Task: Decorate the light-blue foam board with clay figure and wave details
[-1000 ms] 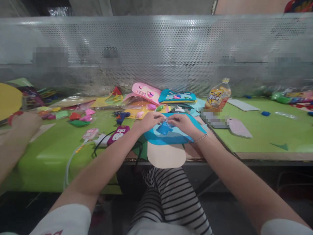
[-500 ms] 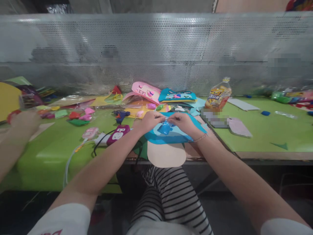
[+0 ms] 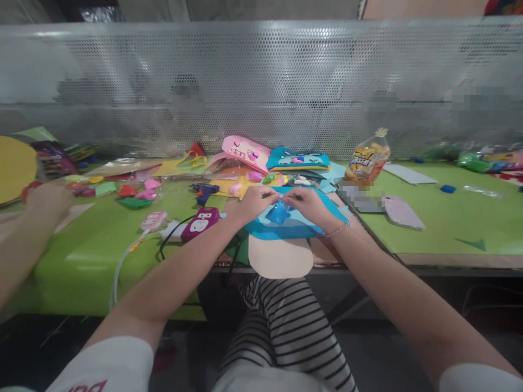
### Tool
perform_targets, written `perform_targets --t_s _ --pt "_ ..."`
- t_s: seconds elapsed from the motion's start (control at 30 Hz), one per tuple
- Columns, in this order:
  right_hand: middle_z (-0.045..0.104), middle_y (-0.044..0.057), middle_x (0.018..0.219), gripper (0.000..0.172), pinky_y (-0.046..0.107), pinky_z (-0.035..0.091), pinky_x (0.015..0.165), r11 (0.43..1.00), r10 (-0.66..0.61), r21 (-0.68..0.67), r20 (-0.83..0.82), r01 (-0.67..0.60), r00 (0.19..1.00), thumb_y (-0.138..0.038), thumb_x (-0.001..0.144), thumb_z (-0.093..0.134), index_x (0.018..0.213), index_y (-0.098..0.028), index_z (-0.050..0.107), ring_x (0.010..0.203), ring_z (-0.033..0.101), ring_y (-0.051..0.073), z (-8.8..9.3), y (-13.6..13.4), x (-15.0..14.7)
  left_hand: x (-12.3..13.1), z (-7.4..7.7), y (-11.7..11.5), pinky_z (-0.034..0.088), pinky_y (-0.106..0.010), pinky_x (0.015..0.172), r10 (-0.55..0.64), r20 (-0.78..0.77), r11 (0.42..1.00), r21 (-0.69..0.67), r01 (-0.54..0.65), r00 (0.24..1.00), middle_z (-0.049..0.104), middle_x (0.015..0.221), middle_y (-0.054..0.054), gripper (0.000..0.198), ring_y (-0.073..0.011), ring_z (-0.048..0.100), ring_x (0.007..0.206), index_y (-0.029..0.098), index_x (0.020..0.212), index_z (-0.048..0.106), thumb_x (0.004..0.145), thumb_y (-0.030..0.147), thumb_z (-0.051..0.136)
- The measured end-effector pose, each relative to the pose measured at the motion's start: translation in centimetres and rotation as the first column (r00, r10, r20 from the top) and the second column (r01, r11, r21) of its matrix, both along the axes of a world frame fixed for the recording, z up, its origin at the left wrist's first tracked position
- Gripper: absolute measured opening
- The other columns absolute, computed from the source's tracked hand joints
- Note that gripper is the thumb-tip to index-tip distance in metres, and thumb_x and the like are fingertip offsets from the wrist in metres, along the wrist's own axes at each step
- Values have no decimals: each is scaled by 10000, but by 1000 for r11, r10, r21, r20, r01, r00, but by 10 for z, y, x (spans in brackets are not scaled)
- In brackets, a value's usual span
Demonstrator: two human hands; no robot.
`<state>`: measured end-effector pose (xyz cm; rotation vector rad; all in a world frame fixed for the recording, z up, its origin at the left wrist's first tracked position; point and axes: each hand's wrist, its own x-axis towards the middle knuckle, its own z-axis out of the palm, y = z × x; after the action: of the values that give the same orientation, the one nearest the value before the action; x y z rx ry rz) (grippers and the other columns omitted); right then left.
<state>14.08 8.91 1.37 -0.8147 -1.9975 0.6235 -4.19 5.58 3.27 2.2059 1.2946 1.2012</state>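
Note:
Between my hands is a small clear plastic packet with something blue in it [image 3: 278,213]. My left hand [image 3: 258,202] pinches its upper left edge, and my right hand [image 3: 305,203] pinches the upper right. Below the packet lies a blue cut-out sheet [image 3: 265,231] with a lighter blue middle. A cream rounded piece [image 3: 281,259] sticks out from under it over the table edge. The fingertips hide the top of the packet.
A purple device [image 3: 201,224] with cables and a glue gun [image 3: 204,191] lie left. Behind are pink [image 3: 247,153] and teal [image 3: 298,159] decorated pieces. A snack bag [image 3: 368,158] and a phone [image 3: 403,212] are right. Another person's hand [image 3: 47,201] is far left.
Both my hands stay at the packet, with only slight finger movement. The whole view has shifted a little. The other person's hand on the left has barely moved.

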Motion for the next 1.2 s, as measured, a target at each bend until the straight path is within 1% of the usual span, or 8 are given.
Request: perform_targets --t_s 0.13,0.2,0.53,0.73,0.8,1.0,1.1,1.2 --pt "622 22 658 256 253 425 532 993 40 -110 -45 -45 998 -395 754 610 797 -155 687 570 527 121 0 1 0 -3 1 3 456 -251 639 -11 4 999 -30 11 1000 673 708 -31 282 -151 597 673 142 771 688 809 378 537" --pt "616 20 652 264 250 423 527 989 50 -136 -55 -57 997 -400 749 615 800 -152 689 565 523 117 0 1 0 -3 1 4 459 -254 648 -21 7 999 -32 21 1000 672 714 -33 293 -151 598 677 140 772 685 816 385 529" --pt "623 17 647 213 247 404 538 993 14 -117 -41 -19 999 -360 708 646 736 -155 696 567 509 112 3 1 0 1 9 -7 469 -263 740 -26 16 997 -73 27 1000 708 834 -45 252 -172 621 788 139 823 711 789 343 566" --pt "668 24 692 136 270 452 610 993 21 -119 -64 -28 998 -317 685 672 696 -183 693 634 574 144 0 1 -2 -2 2 -2 475 -258 702 -15 7 998 -59 16 1000 713 810 -38 231 -172 631 767 155 821 716 789 326 564" --pt "675 25 693 115 276 458 619 992 9 -125 -51 -15 999 -304 681 677 690 -190 687 648 587 155 0 1 -3 -2 -2 2 476 -255 691 -35 -3 999 -39 35 999 716 813 -37 211 -171 635 760 163 805 718 785 309 567" --pt "670 25 732 133 270 458 637 997 -4 -76 -61 -1 998 -318 702 677 700 -186 667 696 598 158 -5 5 -4 -3 -9 8 484 -256 674 -5 -3 1000 14 5 1000 719 807 -43 184 -184 650 769 168 799 719 767 304 599" --pt "644 14 710 132 256 439 608 999 -18 -28 -37 17 999 -309 709 682 716 -180 659 658 567 141 -6 5 -4 -3 -7 6 487 -261 687 11 -14 999 34 -11 1000 720 810 -46 174 -189 654 771 168 787 718 762 299 607" --pt "634 14 729 110 247 425 608 998 -6 55 -16 7 1000 -289 735 665 741 -179 659 663 550 132 -3 2 -4 -2 -3 3 488 -260 699 17 -30 998 53 -16 999 722 822 -42 167 -187 656 782 173 786 717 774 284 592"
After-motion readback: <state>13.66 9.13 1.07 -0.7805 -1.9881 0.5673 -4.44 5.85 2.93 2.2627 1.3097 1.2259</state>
